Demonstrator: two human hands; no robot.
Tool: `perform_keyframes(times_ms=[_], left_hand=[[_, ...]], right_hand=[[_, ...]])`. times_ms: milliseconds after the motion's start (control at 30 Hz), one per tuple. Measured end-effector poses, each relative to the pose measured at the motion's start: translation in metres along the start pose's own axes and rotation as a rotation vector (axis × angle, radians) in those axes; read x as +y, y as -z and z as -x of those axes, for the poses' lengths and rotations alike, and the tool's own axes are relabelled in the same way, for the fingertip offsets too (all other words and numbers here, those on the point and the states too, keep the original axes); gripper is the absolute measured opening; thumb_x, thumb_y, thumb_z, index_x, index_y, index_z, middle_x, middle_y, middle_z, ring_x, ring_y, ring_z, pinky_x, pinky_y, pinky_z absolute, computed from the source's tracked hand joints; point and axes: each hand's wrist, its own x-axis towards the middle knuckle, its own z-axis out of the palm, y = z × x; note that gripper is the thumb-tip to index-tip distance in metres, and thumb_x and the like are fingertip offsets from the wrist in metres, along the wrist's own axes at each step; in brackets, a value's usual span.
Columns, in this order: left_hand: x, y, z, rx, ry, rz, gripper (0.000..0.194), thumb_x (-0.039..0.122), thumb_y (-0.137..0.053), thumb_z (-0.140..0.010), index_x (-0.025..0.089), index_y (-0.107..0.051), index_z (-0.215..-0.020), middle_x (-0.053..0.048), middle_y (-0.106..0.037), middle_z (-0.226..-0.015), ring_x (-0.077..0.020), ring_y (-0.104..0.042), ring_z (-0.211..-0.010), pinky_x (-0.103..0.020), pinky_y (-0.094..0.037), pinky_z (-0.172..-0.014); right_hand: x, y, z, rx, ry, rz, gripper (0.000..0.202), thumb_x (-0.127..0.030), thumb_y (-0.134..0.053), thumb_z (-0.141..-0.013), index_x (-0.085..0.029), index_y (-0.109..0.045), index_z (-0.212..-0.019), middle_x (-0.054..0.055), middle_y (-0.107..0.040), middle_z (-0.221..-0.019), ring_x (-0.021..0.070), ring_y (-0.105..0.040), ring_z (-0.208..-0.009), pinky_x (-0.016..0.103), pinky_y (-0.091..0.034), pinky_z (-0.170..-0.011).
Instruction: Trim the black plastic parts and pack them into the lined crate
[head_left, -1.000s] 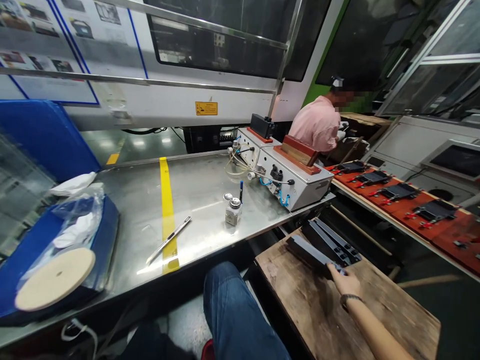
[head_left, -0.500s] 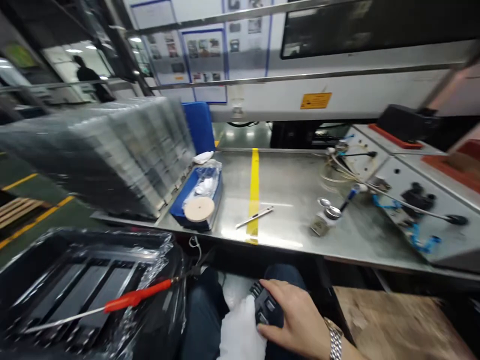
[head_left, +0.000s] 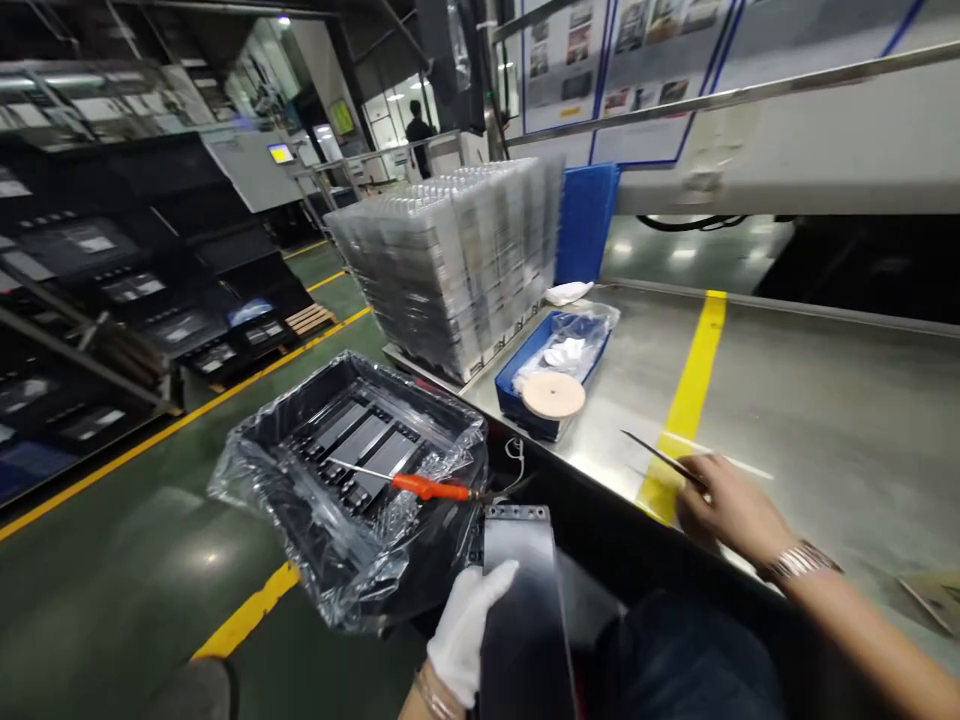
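Note:
My left hand (head_left: 469,620), in a white glove, grips a long flat black part (head_left: 525,600) by its side. One end of the part has a row of small holes. My bare right hand (head_left: 731,505), with a metal watch on its wrist, is over the front of the metal table. Its fingers are closed on a thin pen-like tool (head_left: 664,457) that points left above a yellow stripe (head_left: 694,375). Left of the part, an orange-handled tool (head_left: 431,488) with a long thin shaft lies across the bin (head_left: 352,580) lined with clear plastic. Similar black parts (head_left: 367,440) lie inside.
On the table (head_left: 832,400), a blue box (head_left: 517,405) holds plastic wrap and a round beige disc (head_left: 553,396). Behind it stand stacked clear trays (head_left: 450,270) and a blue panel (head_left: 589,220). A person (head_left: 418,135) stands far off.
My view has swung left. My right hand has left the black part and taken the pen-like tool from the table. My left hand now holds the part alone, with its long flat face showing.

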Motion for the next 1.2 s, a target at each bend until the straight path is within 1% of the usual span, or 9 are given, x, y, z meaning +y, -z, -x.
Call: perform_keyframes(times_ms=[100, 200, 300, 433, 533, 633, 767, 933, 1200], left_hand=[[-0.005, 0.002, -0.009, -0.104, 0.208, 0.362, 0.032, 0.044, -0.074, -0.077, 0.012, -0.073, -0.076, -0.005, -0.07, -0.066, -0.0176, -0.065, -0.062, -0.029, -0.055, -0.069], [-0.007, -0.001, -0.016, -0.144, 0.167, 0.566, 0.025, 0.035, -0.061, -0.09, 0.015, -0.076, -0.087, -0.006, -0.075, -0.083, -0.0183, -0.069, -0.079, -0.029, -0.055, -0.087], [-0.005, -0.009, -0.014, -0.1, 0.17, 0.563, 0.027, 0.036, -0.058, -0.092, 0.017, -0.077, -0.093, -0.006, -0.076, -0.091, -0.0207, -0.07, -0.089, -0.03, -0.055, -0.09], [-0.004, -0.018, -0.003, -0.078, 0.235, 0.466, 0.038, 0.046, -0.052, -0.094, 0.018, -0.078, -0.09, -0.006, -0.076, -0.087, -0.0204, -0.069, -0.098, -0.027, -0.052, -0.093], [-0.005, -0.021, 0.002, -0.186, 0.241, 0.418, 0.047, 0.053, -0.048, -0.093, 0.017, -0.078, -0.086, -0.009, -0.075, -0.088, -0.0206, -0.065, -0.108, -0.025, -0.047, -0.1], [-0.008, -0.016, -0.001, -0.308, 0.139, 0.459, 0.047, 0.053, -0.044, -0.094, 0.019, -0.077, -0.096, -0.01, -0.074, -0.099, -0.0238, -0.06, -0.119, -0.032, -0.042, -0.108], [-0.008, 0.0, -0.007, -0.346, 0.051, 0.519, 0.042, 0.052, -0.046, -0.094, 0.024, -0.076, -0.101, -0.006, -0.072, -0.111, -0.0238, -0.054, -0.127, -0.034, -0.037, -0.113], [-0.004, 0.017, -0.009, -0.396, 0.028, 0.584, 0.039, 0.047, -0.048, -0.096, 0.02, -0.075, -0.106, -0.006, -0.074, -0.107, -0.0199, -0.061, -0.119, -0.033, -0.031, -0.116], [-0.003, 0.009, -0.001, -0.539, 0.051, 0.729, 0.026, 0.037, -0.057, -0.093, 0.021, -0.077, -0.094, -0.004, -0.075, -0.107, -0.0182, -0.069, -0.103, -0.034, -0.044, -0.107]], right_hand=[[-0.013, 0.009, 0.043, -0.01, 0.013, -0.119, 0.052, -0.06, -0.035, -0.091, -0.018, -0.065, -0.099, 0.009, -0.071, -0.08, 0.0204, -0.069, -0.065, 0.031, -0.056, -0.057], [-0.045, 0.019, 0.09, -0.037, 0.062, -0.286, 0.044, -0.054, -0.041, -0.096, -0.02, -0.067, -0.11, 0.002, -0.072, -0.074, 0.0161, -0.07, -0.064, 0.022, -0.058, -0.061], [-0.082, 0.024, 0.12, 0.039, 0.224, -0.422, 0.028, -0.039, -0.052, -0.096, -0.025, -0.069, -0.113, 0.004, -0.075, -0.093, 0.0161, -0.073, -0.079, 0.018, -0.058, -0.071], [-0.119, 0.019, 0.134, 0.086, 0.392, -0.486, 0.027, -0.023, -0.056, -0.094, -0.026, -0.067, -0.118, 0.006, -0.07, -0.096, 0.0158, -0.07, -0.086, 0.019, -0.058, -0.073], [-0.131, 0.012, 0.135, 0.111, 0.438, -0.485, 0.028, -0.017, -0.055, -0.093, -0.024, -0.067, -0.118, 0.005, -0.068, -0.09, 0.015, -0.068, -0.081, 0.021, -0.058, -0.069], [-0.129, 0.012, 0.134, 0.131, 0.425, -0.483, 0.027, -0.017, -0.054, -0.094, -0.024, -0.067, -0.117, 0.005, -0.068, -0.09, 0.014, -0.067, -0.081, 0.02, -0.057, -0.07], [-0.112, 0.029, 0.137, 0.207, 0.291, -0.434, 0.02, -0.026, -0.056, -0.095, -0.024, -0.069, -0.111, 0.005, -0.07, -0.096, 0.0129, -0.07, -0.083, 0.015, -0.056, -0.075], [-0.112, 0.047, 0.151, -0.032, 0.398, -0.449, 0.018, -0.035, -0.055, -0.097, -0.027, -0.071, -0.102, -0.001, -0.075, -0.086, 0.0128, -0.073, -0.077, 0.012, -0.056, -0.075], [-0.126, 0.045, 0.157, -0.466, 0.33, -0.597, 0.026, -0.036, -0.055, -0.096, -0.025, -0.073, -0.08, 0.0, -0.069, -0.067, 0.0163, -0.07, -0.067, 0.019, -0.057, -0.06]])
